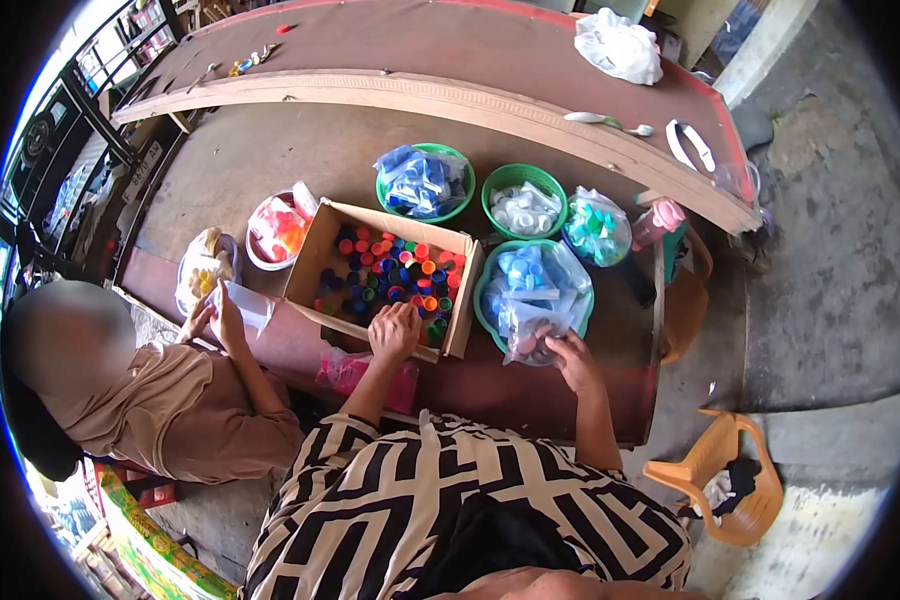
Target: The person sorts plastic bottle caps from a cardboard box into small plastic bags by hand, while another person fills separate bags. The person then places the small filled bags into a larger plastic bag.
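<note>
A cardboard box (pixel 315 255) holds many loose plastic bottle caps (pixel 380 265) in red, blue, orange and green. Over its near edge, my left hand (pixel 395 331) reaches in among the caps with curled fingers; what its fingertips hold, if anything, is hidden. To the right, my right hand (pixel 576 362) pinches the edge of a clear plastic bag (pixel 528 342) with dull reddish round pieces inside. That bag lies against a light green basin (pixel 487 312), which also contains clear bags of light blue caps (pixel 523 270).
Behind stand green baskets (pixel 487 190) with bagged blue and white pieces. A bag of green caps (pixel 597 228) sits right. At left, another person's hands (pixel 220 318) hold a clear bag beside more basins. A wooden beam (pixel 420 95) crosses behind; an orange chair (pixel 715 470) stands right.
</note>
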A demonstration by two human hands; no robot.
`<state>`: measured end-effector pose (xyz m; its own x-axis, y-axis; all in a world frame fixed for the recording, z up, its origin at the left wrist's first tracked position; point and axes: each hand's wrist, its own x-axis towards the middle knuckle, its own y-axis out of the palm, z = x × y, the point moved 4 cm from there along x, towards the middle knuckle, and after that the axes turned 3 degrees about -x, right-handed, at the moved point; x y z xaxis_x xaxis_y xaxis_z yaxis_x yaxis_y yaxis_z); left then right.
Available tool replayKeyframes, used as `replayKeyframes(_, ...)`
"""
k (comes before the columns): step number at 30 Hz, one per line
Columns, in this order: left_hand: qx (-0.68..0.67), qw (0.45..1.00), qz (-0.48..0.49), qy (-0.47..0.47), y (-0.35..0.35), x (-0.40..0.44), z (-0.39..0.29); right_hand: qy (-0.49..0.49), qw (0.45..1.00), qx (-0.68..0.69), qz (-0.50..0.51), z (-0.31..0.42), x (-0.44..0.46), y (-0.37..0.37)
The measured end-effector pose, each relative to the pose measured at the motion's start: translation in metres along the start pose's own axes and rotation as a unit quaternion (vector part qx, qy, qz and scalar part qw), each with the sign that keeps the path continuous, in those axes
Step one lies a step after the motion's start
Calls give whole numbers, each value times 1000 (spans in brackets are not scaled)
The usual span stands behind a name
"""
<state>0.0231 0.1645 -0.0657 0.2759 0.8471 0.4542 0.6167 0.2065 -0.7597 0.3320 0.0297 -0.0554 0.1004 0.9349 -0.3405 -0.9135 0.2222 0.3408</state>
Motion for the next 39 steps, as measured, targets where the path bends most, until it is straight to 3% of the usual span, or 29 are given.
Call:
replayKeyframes(4,-27,999,-35,24,-6,-9,-2,16,999,-24,-35,-24,-26,-24)
replayKeyframes(6,-16,1000,-2,7,-6,-12,-1,-42,997,32,-62,-24,-36,-26)
replayKeyframes(13,-35,999,39,-13,-1,-16,3,-79,991,64,-84,-22,-47,-43)
replayKeyframes(16,-78,997,26,-3,-2,-21,-2,-56,996,44,-45,-23,-51,-38)
replayKeyframes(22,-155,987,27,26,-11,-52,-39,95,995,-13,34,-70,-54,-14)
replayKeyframes(33,-165,986,18,13,-37,-79,-38,98,992,48,-66,-154,-26,-30)
replayKeyframes(35,-161,987,3,4,-40,-84,-32,45,960,-227,-157,-161,-18,-48)
replayKeyframes(39,-139,989,1,-48,-40,-105,-8,-1,974,-188,-124,-159,-17,-37)
